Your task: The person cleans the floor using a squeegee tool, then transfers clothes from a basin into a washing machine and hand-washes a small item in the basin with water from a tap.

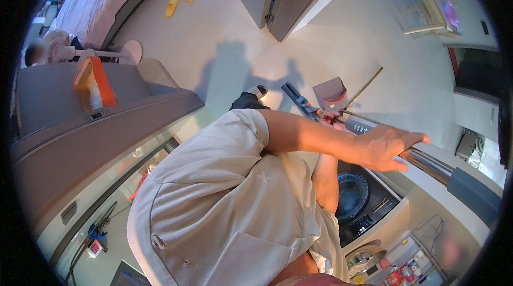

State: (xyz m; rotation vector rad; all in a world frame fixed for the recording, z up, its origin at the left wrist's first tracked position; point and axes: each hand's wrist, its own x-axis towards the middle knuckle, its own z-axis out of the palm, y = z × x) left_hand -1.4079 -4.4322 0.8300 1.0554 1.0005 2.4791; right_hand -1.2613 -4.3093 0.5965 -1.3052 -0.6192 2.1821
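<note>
A squeeze-type mop lies diagonally across my front, its blue-grey head (298, 99) low near the floor. Its chrome handle (431, 165) rises to a dark grey grip (473, 197) at the right. My left hand (380, 147) reaches across my body and rests around the upper handle, index finger and thumb stretched out. Lower down, my right hand (332, 119) holds the handle close to the mop head, partly hidden behind my left forearm. Just beyond stand a grey-mauve dustpan (326, 89) and a thin brown stick handle (364, 87).
A brown door (298, 1) stands ahead. Yellow slippers (172, 6) lie near a bed (90, 13). At left, a dark cabinet (120, 119) bears an orange box (102, 81). Below right sits a black appliance (370, 222) with a round blue glass top, beside shelves (417, 238) of bottles.
</note>
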